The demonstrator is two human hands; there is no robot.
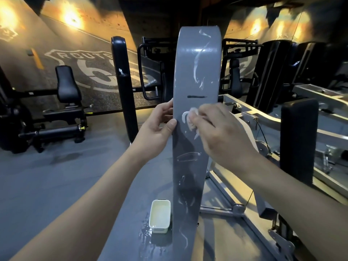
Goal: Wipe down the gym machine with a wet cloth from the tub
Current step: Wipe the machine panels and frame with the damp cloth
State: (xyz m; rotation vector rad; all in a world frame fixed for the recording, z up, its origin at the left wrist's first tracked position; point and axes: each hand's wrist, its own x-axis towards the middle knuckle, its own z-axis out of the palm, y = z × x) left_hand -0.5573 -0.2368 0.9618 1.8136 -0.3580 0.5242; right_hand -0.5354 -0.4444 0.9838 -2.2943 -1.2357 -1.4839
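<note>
You have two hands here, a left hand (158, 127) and a right hand (222, 132). You have one cloth (192, 117), one tub (159, 230) and one tall grey panel (197, 72).

Grey floor (56, 176) meets a far-left wall (18, 59) painted with a white Route 66 mural (88, 72) under warm orange spotlights (72, 18); black padded exercise machines (66, 87) stand near it.

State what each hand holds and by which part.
Right hand holds the white cloth bunched in its fingertips against the grey machine panel. Left hand grips that panel's left edge.
</note>
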